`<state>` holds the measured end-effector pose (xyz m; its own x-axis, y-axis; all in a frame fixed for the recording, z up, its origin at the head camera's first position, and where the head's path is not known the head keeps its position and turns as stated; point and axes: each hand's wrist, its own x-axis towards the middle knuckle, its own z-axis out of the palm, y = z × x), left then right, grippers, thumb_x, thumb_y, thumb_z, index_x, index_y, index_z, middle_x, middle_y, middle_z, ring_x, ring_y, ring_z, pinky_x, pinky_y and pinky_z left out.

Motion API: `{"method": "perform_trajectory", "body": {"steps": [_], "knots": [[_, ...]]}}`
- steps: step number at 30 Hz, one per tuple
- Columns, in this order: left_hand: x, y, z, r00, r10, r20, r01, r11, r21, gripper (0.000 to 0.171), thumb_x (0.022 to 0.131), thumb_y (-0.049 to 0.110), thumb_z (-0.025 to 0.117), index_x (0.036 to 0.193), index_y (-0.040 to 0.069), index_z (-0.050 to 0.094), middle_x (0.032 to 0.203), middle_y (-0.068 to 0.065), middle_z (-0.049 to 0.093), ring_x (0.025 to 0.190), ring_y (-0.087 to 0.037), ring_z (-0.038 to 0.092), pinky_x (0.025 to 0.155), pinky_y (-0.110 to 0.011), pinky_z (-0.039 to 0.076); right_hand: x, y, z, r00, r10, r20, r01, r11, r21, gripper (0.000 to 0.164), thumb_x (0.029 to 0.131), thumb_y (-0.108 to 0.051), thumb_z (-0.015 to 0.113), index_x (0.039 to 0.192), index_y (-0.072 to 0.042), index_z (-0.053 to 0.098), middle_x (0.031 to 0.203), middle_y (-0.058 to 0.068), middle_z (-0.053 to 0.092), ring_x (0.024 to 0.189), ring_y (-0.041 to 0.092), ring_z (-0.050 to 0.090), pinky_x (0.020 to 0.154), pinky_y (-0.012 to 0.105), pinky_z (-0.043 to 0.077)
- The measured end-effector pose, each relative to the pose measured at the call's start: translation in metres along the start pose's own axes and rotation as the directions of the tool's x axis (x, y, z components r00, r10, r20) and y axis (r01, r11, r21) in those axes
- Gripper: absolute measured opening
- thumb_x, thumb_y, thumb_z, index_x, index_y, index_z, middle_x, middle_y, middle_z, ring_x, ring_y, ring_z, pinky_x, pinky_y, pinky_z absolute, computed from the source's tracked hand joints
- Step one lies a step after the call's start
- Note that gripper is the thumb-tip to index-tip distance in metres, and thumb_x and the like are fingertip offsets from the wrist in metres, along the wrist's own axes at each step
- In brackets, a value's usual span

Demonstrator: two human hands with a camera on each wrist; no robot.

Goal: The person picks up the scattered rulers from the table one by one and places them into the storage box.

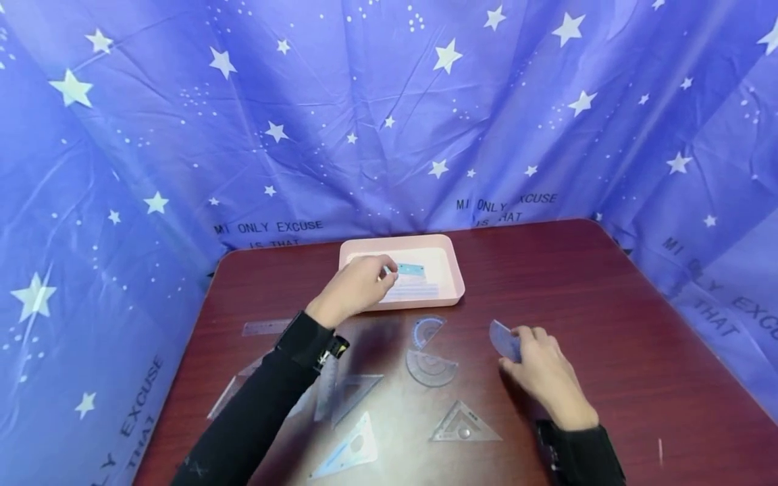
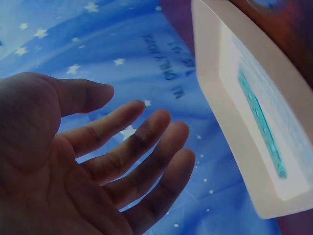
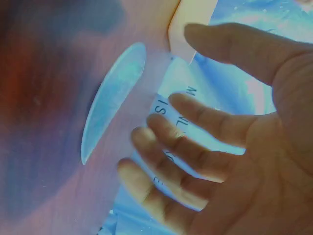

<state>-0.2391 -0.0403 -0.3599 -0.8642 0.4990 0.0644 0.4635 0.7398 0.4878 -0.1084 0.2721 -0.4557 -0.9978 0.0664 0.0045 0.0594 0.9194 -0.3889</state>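
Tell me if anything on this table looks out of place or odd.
Mostly no. One protractor stands tilted on edge by the right hand, while the other clear rulers and set squares lie flat, scattered loosely. The pink tray sits square, with rulers inside.

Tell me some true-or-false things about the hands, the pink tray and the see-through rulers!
1. The left hand is over the pink tray. True.
2. The left hand grips a ruler. False: the wrist view shows its fingers straight and holding nothing.
3. The tray is red. False: it is pink, with a teal-edged ruler lying inside.
4. The right hand is beside a small blue protractor. True.
5. Clear triangle rulers lie on the dark red table. True.
6. All the protractors are in the tray. False: two lie on the table.
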Motion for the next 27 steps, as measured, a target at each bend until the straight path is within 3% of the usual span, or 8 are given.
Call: {"method": "perform_trajectory", "body": {"steps": [6, 12, 17, 27], "knots": [[-0.029, 0.000, 0.014, 0.999, -0.034, -0.037, 0.031, 0.996, -0.088, 0.025, 0.109, 0.018, 0.057, 0.123, 0.006, 0.074, 0.109, -0.008, 0.079, 0.099, -0.021, 0.073, 0.089, -0.041, 0.060, 0.024, 0.005, -0.002, 0.990, 0.083, 0.113, -0.079, 0.996, -0.042, 0.083, 0.087, -0.027, 0.085, 0.145, 0.017, 0.046, 0.124, 0.044, 0.056, 0.110, 0.059, 0.059, 0.085, 0.070, 0.054], [-0.052, -0.006, 0.030, 0.990, -0.099, -0.104, 0.077, 0.977, -0.199, 0.022, 0.107, 0.016, 0.060, 0.121, 0.008, 0.075, 0.104, -0.006, 0.079, 0.092, -0.018, 0.072, 0.085, -0.039, 0.059, 0.034, 0.008, 0.002, 0.982, 0.110, 0.156, -0.101, 0.993, -0.063, 0.067, 0.085, -0.027, 0.086, 0.124, 0.019, 0.057, 0.106, 0.038, 0.059, 0.099, 0.054, 0.059, 0.077, 0.067, 0.056], [-0.064, -0.008, 0.050, 0.977, -0.111, -0.182, 0.061, 0.963, -0.262, 0.018, 0.104, 0.012, 0.064, 0.115, 0.006, 0.077, 0.097, -0.004, 0.078, 0.089, -0.016, 0.069, 0.086, -0.038, 0.058, 0.039, 0.011, 0.002, 0.975, 0.119, 0.187, -0.107, 0.992, -0.074, 0.059, 0.087, -0.028, 0.085, 0.115, 0.016, 0.060, 0.101, 0.033, 0.061, 0.094, 0.048, 0.060, 0.075, 0.063, 0.056], [-0.082, -0.009, 0.071, 0.974, -0.154, -0.168, 0.097, 0.946, -0.308, 0.017, 0.104, 0.013, 0.064, 0.115, 0.008, 0.076, 0.101, -0.004, 0.078, 0.093, -0.019, 0.072, 0.086, -0.038, 0.058, 0.043, 0.014, 0.000, 0.973, 0.116, 0.201, -0.098, 0.990, -0.098, 0.061, 0.083, -0.031, 0.084, 0.114, 0.015, 0.058, 0.100, 0.032, 0.061, 0.094, 0.048, 0.060, 0.078, 0.063, 0.054]]}}
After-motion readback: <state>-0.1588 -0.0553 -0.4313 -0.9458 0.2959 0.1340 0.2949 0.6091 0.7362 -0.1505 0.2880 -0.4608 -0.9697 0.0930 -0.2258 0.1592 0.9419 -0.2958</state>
